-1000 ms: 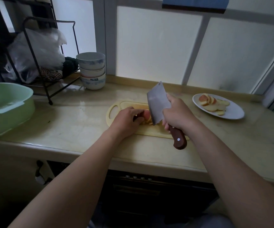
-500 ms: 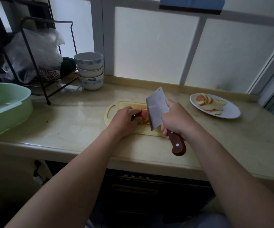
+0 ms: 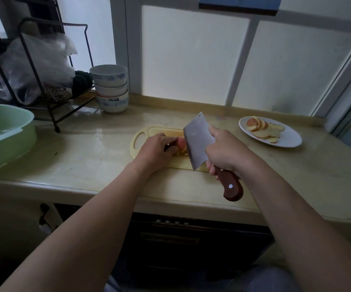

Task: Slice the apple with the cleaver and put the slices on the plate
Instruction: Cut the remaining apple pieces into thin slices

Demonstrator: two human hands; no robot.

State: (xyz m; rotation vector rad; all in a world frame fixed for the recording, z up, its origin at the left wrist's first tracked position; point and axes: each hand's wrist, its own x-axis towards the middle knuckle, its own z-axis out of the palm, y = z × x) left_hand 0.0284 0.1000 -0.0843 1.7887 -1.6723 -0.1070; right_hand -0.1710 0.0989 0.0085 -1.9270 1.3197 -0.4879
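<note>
A reddish apple piece (image 3: 182,142) lies on the pale yellow cutting board (image 3: 143,133) at the middle of the counter. My left hand (image 3: 155,151) holds the apple piece from the left with curled fingers. My right hand (image 3: 226,151) grips the cleaver (image 3: 196,140) by its brown wooden handle, the wide blade standing edge-down against the apple's right side. A few cut slices lie under the apple beside the blade. The white plate (image 3: 290,140) to the right carries several apple slices (image 3: 261,129).
A stack of white and blue bowls (image 3: 110,88) stands at the back left beside a black wire rack (image 3: 50,66) with plastic bags. A green basin (image 3: 4,131) sits at the far left. Frosted window panes rise behind the counter.
The cleaver blade has come down a little lower against the apple piece. My left hand has stayed on the apple. The camera has shifted slightly.
</note>
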